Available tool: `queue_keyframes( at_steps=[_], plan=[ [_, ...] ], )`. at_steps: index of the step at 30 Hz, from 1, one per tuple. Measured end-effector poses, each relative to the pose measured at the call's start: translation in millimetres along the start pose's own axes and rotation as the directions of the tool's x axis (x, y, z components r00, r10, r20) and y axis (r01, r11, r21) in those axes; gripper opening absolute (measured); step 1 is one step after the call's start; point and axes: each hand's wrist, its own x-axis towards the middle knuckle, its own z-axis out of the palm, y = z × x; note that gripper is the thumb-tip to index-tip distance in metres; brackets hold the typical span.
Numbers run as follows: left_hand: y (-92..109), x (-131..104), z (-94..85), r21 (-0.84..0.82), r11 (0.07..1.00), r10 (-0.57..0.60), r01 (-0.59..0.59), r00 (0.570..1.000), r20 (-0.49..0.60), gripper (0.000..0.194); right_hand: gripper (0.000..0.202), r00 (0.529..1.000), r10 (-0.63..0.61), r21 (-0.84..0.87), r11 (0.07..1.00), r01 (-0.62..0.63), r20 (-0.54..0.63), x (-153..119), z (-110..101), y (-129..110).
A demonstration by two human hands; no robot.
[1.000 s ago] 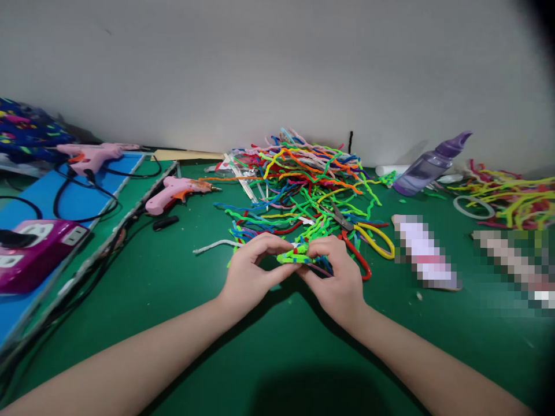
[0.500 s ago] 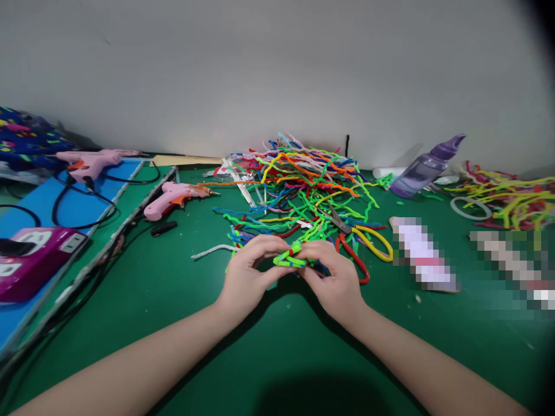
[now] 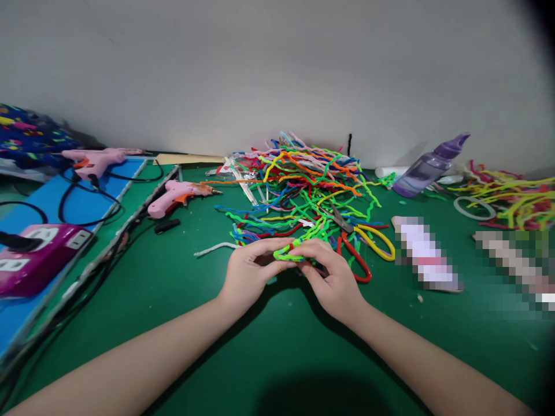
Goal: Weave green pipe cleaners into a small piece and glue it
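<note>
Between my two hands is a bent bright green pipe cleaner (image 3: 282, 255) with a bit of red on it. My left hand (image 3: 250, 270) pinches it from the left with thumb and fingers. From the right, my right hand (image 3: 332, 274) grips it with curled fingers that cover part of it. Just beyond the hands lies a heap of pipe cleaners (image 3: 312, 164) in many colours. Scissors (image 3: 353, 234) with one red and one yellow handle loop rest open to the right of my right hand.
Two pink glue guns (image 3: 171, 198) lie at the left, near a purple power strip (image 3: 41, 254) and black cables. A purple bottle (image 3: 427, 167) leans at the back right. Beside it are a white ring (image 3: 474, 208) and more pipe cleaners (image 3: 524, 199). A blurred-out flat object (image 3: 425, 254) lies right of the scissors.
My right hand's fingers have shifted slightly left over the green pipe cleaner, covering more of it. The whole view has drifted a little; the things on the table lie as before.
</note>
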Motion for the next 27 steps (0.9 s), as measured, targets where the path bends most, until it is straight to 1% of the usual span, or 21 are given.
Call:
queue_keyframes(
  at_steps=[5,11,13,16,19,22,27],
  plan=[
    [-0.1,0.8,0.8,-0.02,1.0,-0.004,0.004,1.0,-0.007,0.029,0.023,1.0,-0.001,-0.02,1.0,0.001,0.008,2.9,-2.3,-2.4],
    [1.9,2.0,1.0,0.018,1.0,-0.005,0.005,1.0,-0.024,0.028,0.022,0.996,0.002,-0.103,0.995,-0.011,-0.087,1.4,-0.6,-6.1],
    [2.5,1.6,0.8,0.053,0.999,-0.001,0.003,1.0,-0.028,0.027,0.022,0.996,-0.027,-0.125,0.992,0.016,-0.089,0.5,0.0,-5.3],
    [2.6,0.4,0.4,0.12,0.993,0.015,-0.011,0.999,-0.028,0.025,0.022,0.99,-0.106,-0.172,0.981,0.089,-0.095,0.1,1.1,-2.2],
    [2.1,-0.8,0.0,0.134,0.991,0.02,-0.016,0.999,-0.028,0.024,0.02,0.985,-0.139,-0.185,0.976,0.118,-0.103,0.6,1.8,0.9],
    [0.5,-0.8,-0.2,0.1,0.995,0.021,-0.019,1.0,-0.019,0.025,0.016,0.99,-0.111,-0.141,0.985,0.098,-0.091,1.1,1.2,1.0],
    [-1.2,1.4,-0.3,0.031,0.999,0.022,-0.021,1.0,-0.021,0.028,0.014,0.999,0.038,0.046,0.998,-0.037,-0.026,2.2,-0.1,-2.4]
  ],
)
